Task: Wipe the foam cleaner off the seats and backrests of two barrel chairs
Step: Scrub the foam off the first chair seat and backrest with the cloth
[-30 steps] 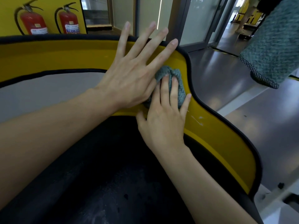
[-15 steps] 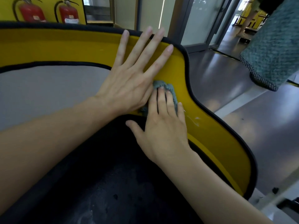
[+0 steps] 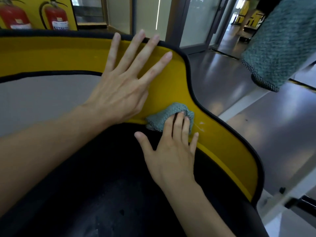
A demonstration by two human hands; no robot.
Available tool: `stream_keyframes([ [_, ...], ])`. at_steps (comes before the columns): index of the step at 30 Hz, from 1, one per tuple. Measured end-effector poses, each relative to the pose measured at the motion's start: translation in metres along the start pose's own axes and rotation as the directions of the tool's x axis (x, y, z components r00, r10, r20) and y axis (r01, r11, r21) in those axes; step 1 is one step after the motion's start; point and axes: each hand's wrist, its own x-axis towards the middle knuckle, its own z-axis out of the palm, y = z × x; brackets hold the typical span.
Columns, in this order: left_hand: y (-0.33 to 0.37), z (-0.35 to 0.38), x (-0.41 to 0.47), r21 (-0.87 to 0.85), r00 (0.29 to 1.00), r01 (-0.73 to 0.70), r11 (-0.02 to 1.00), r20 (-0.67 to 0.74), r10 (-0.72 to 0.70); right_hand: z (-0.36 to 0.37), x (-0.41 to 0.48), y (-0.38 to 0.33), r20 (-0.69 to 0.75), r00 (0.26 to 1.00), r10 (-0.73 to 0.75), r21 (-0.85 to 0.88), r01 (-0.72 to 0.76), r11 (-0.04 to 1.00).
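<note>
Right hand (image 3: 172, 151) pressed flat-fingered on a teal cloth (image 3: 164, 117) against the yellow backrest (image 3: 174, 86) at centre frame; left hand (image 3: 119, 93), fingers spread, rested flat just above it.

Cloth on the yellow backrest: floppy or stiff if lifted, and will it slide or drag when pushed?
Probably floppy: the cloth bunches in soft folds under the right hand. Likely light: that flat hand alone seems to pin it against the backrest. Its knitted surface would probably drag slightly rather than slip.
</note>
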Motion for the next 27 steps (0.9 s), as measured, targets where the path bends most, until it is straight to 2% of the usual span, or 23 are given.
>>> stream_keyframes([
  [4,0.001,0.002,0.0,0.001,1.0,0.001,1.0,0.0,-0.001,0.006,0.002,0.006,0.156,0.988,0.017,-0.089,-0.003,0.996],
  [7,0.0,0.003,0.0,0.003,1.0,0.013,1.0,-0.001,-0.013,0.0,0.003,-0.003,0.217,0.976,0.019,-0.08,-0.001,0.997],
  [8,0.001,0.003,0.0,0.005,1.0,0.016,1.0,0.001,-0.016,-0.004,0.004,-0.007,0.192,0.981,0.005,-0.07,0.008,0.997],
  [11,0.004,0.002,0.0,0.017,1.0,0.018,1.0,0.014,-0.018,-0.009,0.009,-0.005,-0.039,0.997,-0.061,-0.094,0.057,0.994],
  [12,0.005,0.002,0.001,0.023,1.0,0.019,1.0,0.02,-0.019,-0.008,0.009,-0.001,-0.067,0.995,-0.073,-0.109,0.065,0.992],
  [13,0.007,0.001,0.001,0.024,0.999,0.024,0.999,0.026,-0.025,-0.005,0.006,0.004,-0.042,0.997,-0.071,-0.125,0.065,0.99],
  [16,0.008,0.002,0.0,0.022,0.998,0.051,0.998,0.023,-0.052,0.005,0.0,0.011,0.184,0.983,0.005,-0.133,0.02,0.991],
  [18,0.008,0.002,0.001,0.014,0.998,0.052,0.999,0.02,-0.053,0.005,0.0,0.008,0.244,0.969,0.029,-0.116,-0.001,0.993],
  [20,0.009,0.002,0.001,0.002,0.998,0.056,0.998,0.022,-0.056,-0.001,0.001,0.007,0.184,0.983,0.023,-0.083,-0.008,0.997],
  [23,0.011,0.001,0.001,0.008,0.998,0.061,0.998,0.031,-0.061,-0.006,-0.001,0.012,0.0,1.0,-0.012,-0.078,0.012,0.997],
  [25,0.014,0.0,0.002,0.008,0.997,0.06,0.998,0.043,-0.06,-0.002,-0.005,0.018,0.035,0.999,-0.011,-0.132,0.015,0.991],
  [27,0.017,0.002,0.005,0.01,0.998,0.054,0.998,0.045,-0.054,0.002,-0.006,0.022,0.142,0.99,0.023,-0.149,-0.002,0.989],
])
